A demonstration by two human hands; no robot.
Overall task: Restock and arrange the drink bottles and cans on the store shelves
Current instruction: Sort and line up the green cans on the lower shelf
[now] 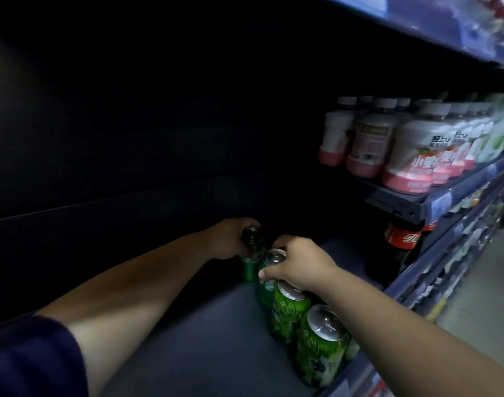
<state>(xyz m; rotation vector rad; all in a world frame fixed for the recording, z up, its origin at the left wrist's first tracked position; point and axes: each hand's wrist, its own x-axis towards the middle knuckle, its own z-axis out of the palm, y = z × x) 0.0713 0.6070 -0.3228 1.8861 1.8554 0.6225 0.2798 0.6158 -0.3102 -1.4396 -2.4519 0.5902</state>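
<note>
While both arms reach deep into the lower shelf (205, 333), the person works at the back end of a single row of green cans (302, 313) that runs from the shelf's front edge toward its dark rear. The left hand (230, 239) is closed around a green can (252, 253) at the very back, fingers wrapped on its upper part, the can looking slightly tilted. The right hand (299, 263) grips the top rim of the next can (269, 270) between fingertips and thumb, just beside the first. Two more cans stand upright behind the right wrist, the nearest (321, 345) at the front edge.

Judged from this, restocking here is at an early stage: one short row is formed near the right side of the shelf, while the broad stretch to its left lies bare and in shadow. The two held cans seem not yet settled into line. A cola bottle (399, 245) stands farther right on the same level, and the shelf above carries tidy pink-labelled bottles (408, 159) that appear already arranged. More cans would be needed to fill the bare part.
</note>
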